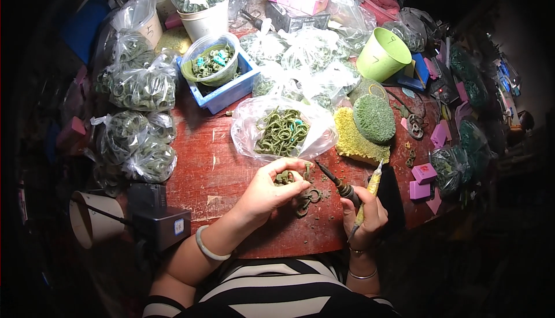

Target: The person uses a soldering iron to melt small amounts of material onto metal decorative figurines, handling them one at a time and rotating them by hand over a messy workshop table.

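My left hand (270, 186) is curled around a small dark-green wax ring piece (284, 177), held just above the red wooden table (202, 168). My right hand (364, 214) grips a dark pen-shaped heated tool (337, 183), its tip pointing up-left toward the ring piece; a yellowish stick (373, 184) is also held between the same fingers. A few loose green rings (309, 198) lie on the table between both hands. Just beyond them sits an open clear plastic bag of green rings (281, 131).
Several tied bags of green rings (139, 87) pile at the left and back. A blue tray (231, 90) holds a clear bowl of rings. A green cup (381, 55), yellow sponge (352, 139), round green pad (374, 118), pink blocks (424, 173) and a grey box (159, 220) surround the table.
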A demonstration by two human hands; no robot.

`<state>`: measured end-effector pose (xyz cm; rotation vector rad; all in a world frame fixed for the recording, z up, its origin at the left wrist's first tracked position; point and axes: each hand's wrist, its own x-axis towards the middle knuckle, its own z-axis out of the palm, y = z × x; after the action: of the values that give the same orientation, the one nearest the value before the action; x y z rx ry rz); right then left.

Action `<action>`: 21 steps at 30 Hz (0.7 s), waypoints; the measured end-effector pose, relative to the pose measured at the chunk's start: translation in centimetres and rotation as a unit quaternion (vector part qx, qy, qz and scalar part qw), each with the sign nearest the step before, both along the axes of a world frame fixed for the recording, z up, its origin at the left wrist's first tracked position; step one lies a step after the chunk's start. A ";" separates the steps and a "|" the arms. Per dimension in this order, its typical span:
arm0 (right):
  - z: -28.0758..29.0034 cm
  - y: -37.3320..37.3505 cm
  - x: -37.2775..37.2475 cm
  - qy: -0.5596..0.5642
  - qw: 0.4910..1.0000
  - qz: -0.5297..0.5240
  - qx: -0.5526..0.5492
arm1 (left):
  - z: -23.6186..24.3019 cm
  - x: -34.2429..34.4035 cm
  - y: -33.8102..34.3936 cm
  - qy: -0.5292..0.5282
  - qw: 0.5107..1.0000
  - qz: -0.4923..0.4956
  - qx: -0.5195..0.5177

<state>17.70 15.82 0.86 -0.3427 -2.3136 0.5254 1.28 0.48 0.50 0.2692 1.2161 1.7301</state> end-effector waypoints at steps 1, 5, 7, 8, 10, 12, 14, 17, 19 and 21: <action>0.0 0.0 0.0 0.000 1.000 0.000 0.000 | 0.1 0.0 0.0 0.001 1.000 0.000 -0.005; 0.1 0.0 0.0 0.000 1.000 0.001 -0.004 | 0.4 0.0 0.0 -0.005 1.000 0.000 -0.019; 0.1 0.0 -0.1 0.001 1.000 0.002 -0.004 | 0.2 0.0 0.0 -0.005 1.000 0.002 -0.017; 0.2 -0.1 -0.1 0.001 1.000 0.002 -0.004 | 0.1 0.0 0.0 -0.004 1.000 0.004 -0.016; 0.2 -0.1 -0.1 0.001 1.000 0.002 -0.004 | 0.2 0.1 0.0 -0.003 1.000 0.003 -0.016; 0.1 0.0 -0.1 -0.001 1.000 0.004 -0.004 | 0.4 0.1 0.0 -0.003 1.000 0.003 -0.017; 0.2 -0.2 -0.1 -0.003 1.000 0.003 -0.011 | 0.5 0.0 0.0 0.000 1.000 -0.001 -0.025; 0.3 -0.3 -0.1 -0.004 1.000 0.001 -0.018 | 0.5 0.0 -0.1 0.000 1.000 -0.004 -0.025; 0.4 -0.3 -0.1 -0.005 1.000 0.000 -0.018 | 0.5 0.0 -0.1 -0.001 1.000 -0.005 -0.024; 0.4 -0.3 -0.2 -0.006 1.000 0.001 -0.019 | 0.4 0.0 0.0 -0.002 1.000 -0.006 -0.023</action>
<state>17.53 15.51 1.29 -0.3637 -2.3176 0.5700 1.27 0.43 0.94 0.2469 1.2470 1.6892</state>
